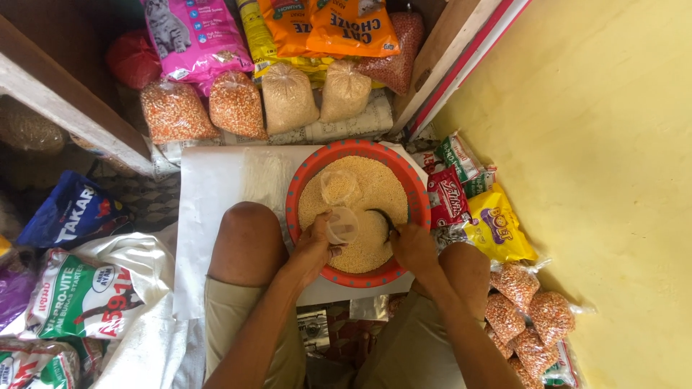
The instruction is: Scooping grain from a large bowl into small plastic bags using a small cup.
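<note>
A clear plastic bag [341, 210] stands open on pale grain filling a red basin [417, 189], its mouth pinched by the left hand [317, 246] at the basin's near rim. The right hand [412, 245], fingers curled, grips a dark scoop [383, 218] just beside it. Tied bags of orange grain [176, 112] line the floor beyond the basin's far edge.

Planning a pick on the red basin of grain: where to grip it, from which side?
Take the red basin by its rim, from above on the far and right arcs. Those are bare, while the left hand, holding a clear bag, and the right hand crowd the near rim. Grain fills it, so keep it level.
</note>
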